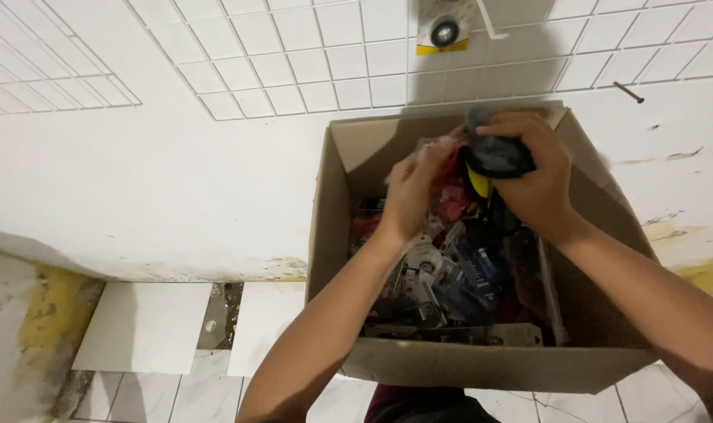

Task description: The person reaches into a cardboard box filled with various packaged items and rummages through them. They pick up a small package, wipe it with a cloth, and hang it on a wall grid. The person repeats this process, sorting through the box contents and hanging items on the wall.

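Dark grey bundle, apparently cloth or a soft pouch with a yellow part showing beneath it, held above the far end of an open cardboard box. Right hand comes from above, its fingers curled closed around the bundle, so that the bundle hangs clear of the contents below. Left hand reaches in beside it, fingers bent around a crinkled clear plastic packet with red inside; motion blur leaves it unclear whether this grip is fully closed. Both forearms enter over the near wall of the box, which stands low before the person, its flaps folded outward to leave the mouth open for access. Inside lies a loose jumble of small hardware: blister packs, blue and red pieces, metal brackets, and a long grey strip along the right wall. Behind the box, a white tiled wall carries a small yellow-and-black packet and a nail. White floor tiles lie at lower left beside bare mortar.
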